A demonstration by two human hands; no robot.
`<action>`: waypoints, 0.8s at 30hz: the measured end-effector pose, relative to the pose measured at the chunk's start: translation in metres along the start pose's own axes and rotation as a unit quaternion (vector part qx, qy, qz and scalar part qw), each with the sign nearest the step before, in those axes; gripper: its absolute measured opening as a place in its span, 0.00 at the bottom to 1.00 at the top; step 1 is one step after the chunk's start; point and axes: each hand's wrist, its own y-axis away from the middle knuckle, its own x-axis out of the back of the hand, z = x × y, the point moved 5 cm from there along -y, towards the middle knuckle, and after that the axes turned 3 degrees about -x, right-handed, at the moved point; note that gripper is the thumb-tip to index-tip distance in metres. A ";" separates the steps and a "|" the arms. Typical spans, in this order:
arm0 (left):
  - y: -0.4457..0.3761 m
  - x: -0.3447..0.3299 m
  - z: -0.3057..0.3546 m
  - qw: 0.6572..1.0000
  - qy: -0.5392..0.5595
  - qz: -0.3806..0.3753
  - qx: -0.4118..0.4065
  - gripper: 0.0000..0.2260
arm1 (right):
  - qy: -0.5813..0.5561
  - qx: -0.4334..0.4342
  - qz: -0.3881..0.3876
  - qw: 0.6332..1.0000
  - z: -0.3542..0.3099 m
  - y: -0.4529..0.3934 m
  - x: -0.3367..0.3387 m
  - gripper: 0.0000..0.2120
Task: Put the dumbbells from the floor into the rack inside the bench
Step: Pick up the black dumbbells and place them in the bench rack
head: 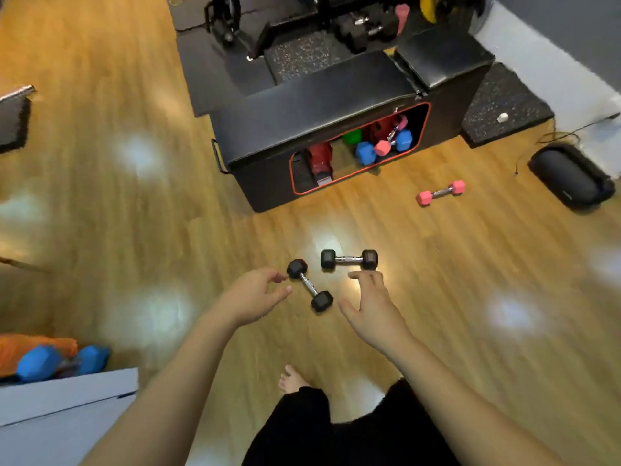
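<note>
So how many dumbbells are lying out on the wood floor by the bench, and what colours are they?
Black: 2, one near the left hand and one near the right hand
Pink: 1, to the right of the bench
Total: 3 on the open floor. Both hands are reaching but hold nothing yet.

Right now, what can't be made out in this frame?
- Head view: back of the rack, hidden by the bench top.
- Blue dumbbell at lower left, blurred and partly behind a grey box.
- Gear beyond the bench, cut off by the top edge.
</note>
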 end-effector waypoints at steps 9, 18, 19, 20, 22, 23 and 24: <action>-0.117 0.011 -0.037 0.994 -0.014 -0.101 -0.035 0.15 | -0.064 -0.121 0.085 0.987 -0.012 -0.050 -0.038 0.22; -0.206 0.019 -0.047 0.993 -0.042 -0.096 -0.055 0.10 | -0.086 -0.181 0.051 0.978 -0.011 -0.133 -0.080 0.19; -0.215 0.018 -0.050 0.992 -0.048 -0.097 -0.059 0.11 | -0.083 -0.189 0.051 0.977 -0.011 -0.140 -0.085 0.19; -0.226 0.016 -0.053 0.991 -0.057 -0.102 -0.062 0.11 | -0.080 -0.200 0.052 0.975 -0.008 -0.145 -0.090 0.19; -0.247 0.010 -0.061 0.988 -0.078 -0.117 -0.061 0.12 | -0.080 -0.222 0.056 0.970 -0.003 -0.155 -0.100 0.19; -0.256 0.006 -0.065 0.987 -0.086 -0.126 -0.059 0.12 | -0.086 -0.237 0.062 0.966 0.000 -0.160 -0.106 0.20; -0.264 0.003 -0.068 0.985 -0.095 -0.132 -0.061 0.12 | -0.091 -0.251 0.067 0.962 0.004 -0.165 -0.111 0.20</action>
